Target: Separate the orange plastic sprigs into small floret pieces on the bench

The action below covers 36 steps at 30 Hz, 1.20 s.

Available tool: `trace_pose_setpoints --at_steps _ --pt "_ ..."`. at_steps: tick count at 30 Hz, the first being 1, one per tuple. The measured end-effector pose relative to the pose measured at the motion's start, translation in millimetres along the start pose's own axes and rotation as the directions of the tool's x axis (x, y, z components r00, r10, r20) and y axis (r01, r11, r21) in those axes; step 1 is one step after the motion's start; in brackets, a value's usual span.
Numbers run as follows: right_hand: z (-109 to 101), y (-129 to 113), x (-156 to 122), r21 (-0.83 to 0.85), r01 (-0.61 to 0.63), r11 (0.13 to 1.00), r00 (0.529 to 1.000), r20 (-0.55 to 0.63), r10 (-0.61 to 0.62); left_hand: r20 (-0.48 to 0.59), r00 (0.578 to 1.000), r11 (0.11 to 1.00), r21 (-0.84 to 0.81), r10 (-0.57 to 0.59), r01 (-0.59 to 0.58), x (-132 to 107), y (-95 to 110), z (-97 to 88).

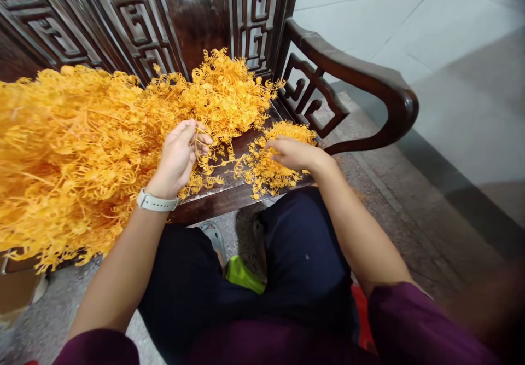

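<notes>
Up front, both forearms reach forward from dark purple sleeves, over the knees, to the seat of a carved dark wooden bench (229, 195). The left hand (179, 154), with a pale watch (156, 202) at the wrist, stands on its edge, its fingers curled closed around a thin orange sprig (210, 160) at the rim of the big pile (82, 146) of such sprigs covering the seat's left side. The right hand (292, 154) lies palm down on a small heap (270, 176) of the same sprigs near the armrest (353, 75). Its fingertips sink among the branches, so whether it grips any cannot be told. The big pile runs off the left edge of view, and a green slipper (244, 274) shows only partly between the legs
</notes>
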State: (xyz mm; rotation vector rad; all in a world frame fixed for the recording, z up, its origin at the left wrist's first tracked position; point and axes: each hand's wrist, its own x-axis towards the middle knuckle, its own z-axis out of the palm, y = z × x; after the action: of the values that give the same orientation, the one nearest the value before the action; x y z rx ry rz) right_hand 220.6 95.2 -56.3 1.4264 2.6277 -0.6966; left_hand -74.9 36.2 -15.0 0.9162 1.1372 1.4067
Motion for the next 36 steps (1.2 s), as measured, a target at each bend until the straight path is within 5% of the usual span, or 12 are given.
trace_pose_setpoints --at_steps 13,23,28,36 --pt "0 -6 -13 0.022 -0.035 0.999 0.998 -0.059 0.036 -0.003 1.000 1.000 -0.004 0.004 -0.004 -1 -2 1.6" --pt "-2 -54 -25 0.215 0.338 0.916 0.922 -0.269 -0.277 0.074 0.992 0.982 -0.151 -0.099 0.109 -7 -3 14.9" --pt "4 -86 -26 0.257 0.424 0.868 0.884 -0.326 -0.335 0.138 0.981 0.950 -0.264 -0.135 0.168 -18 -2 28.6" --pt "4 -93 -20 0.366 0.554 0.748 0.816 -0.419 -0.399 0.128 0.989 0.929 -0.351 -0.076 0.117 -39 7 41.4"
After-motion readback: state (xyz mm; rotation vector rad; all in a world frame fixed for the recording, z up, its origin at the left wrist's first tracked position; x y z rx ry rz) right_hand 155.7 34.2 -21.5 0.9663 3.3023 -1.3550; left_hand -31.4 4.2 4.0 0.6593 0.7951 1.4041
